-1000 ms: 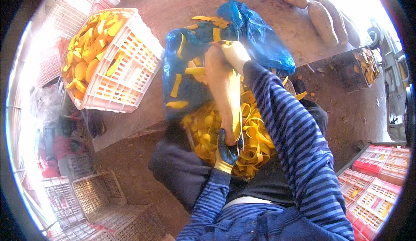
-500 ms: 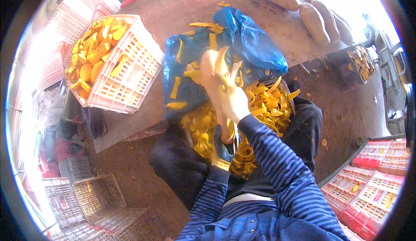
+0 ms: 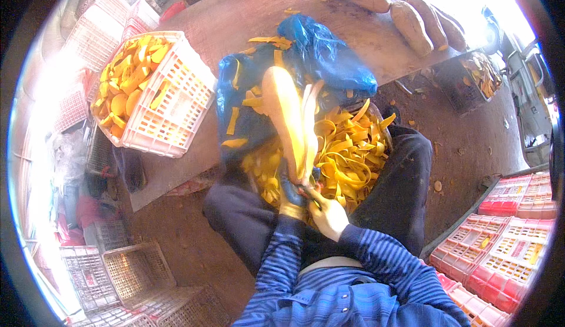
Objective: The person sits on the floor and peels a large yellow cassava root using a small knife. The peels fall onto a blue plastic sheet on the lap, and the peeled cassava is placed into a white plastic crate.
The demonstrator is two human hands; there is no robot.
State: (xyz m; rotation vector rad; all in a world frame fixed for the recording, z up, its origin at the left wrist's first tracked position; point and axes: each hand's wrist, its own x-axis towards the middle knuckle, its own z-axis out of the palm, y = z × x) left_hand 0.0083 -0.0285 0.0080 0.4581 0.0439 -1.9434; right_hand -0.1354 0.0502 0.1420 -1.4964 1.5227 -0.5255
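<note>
A long, partly peeled squash (image 3: 282, 109) stands tilted away from me, with pale orange flesh showing along it. My left hand (image 3: 289, 193), in a dark blue glove, is closed around its near end. A long strip of peel (image 3: 311, 130) stands off the squash's right side. At that same near end, my right hand (image 3: 328, 214) is closed on a small dark-handled peeler (image 3: 316, 202); its blade is hard to make out. Below the squash, many curled yellow peels (image 3: 347, 156) fill a container between my knees. A blue plastic bag (image 3: 326, 56) with peel strips on it lies just beyond.
Left, a pink crate (image 3: 176, 103) holds cut orange squash pieces (image 3: 126, 83). Several unpeeled squashes (image 3: 410, 28) lie at the table's (image 3: 235, 15) far right. Red-and-white crates (image 3: 482, 244) stand at lower right, used crates (image 3: 138, 268) at lower left. A dark bin (image 3: 465, 86) holds scraps.
My right hand has come down toward me from the squash's upper part to its near end. More pale flesh shows, and a long peel strip stands off its side. The view has shifted slightly.
</note>
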